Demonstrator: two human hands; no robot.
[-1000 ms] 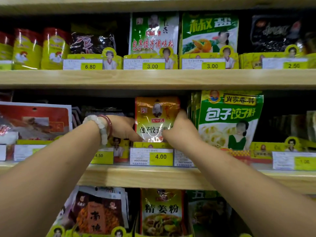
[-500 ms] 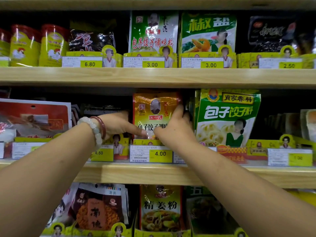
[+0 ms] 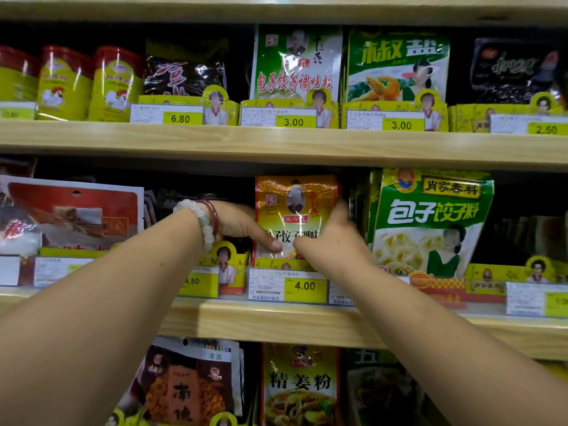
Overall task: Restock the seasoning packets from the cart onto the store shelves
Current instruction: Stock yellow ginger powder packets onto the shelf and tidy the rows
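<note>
Between both hands (image 3: 239,224) (image 3: 333,238), the orange seasoning packet (image 3: 295,204) stands gripped upright.

The packet (image 3: 295,210) between the hands was glossy plastic film with bright glare streaks. The shelf board (image 3: 276,321) below the wrists was pale, matt wood with visible grain. The left wrist carried a bracelet (image 3: 201,222) of smooth, polished beads.

Pale wooden shelves (image 3: 276,142) (three tiers) under soft light.
</note>
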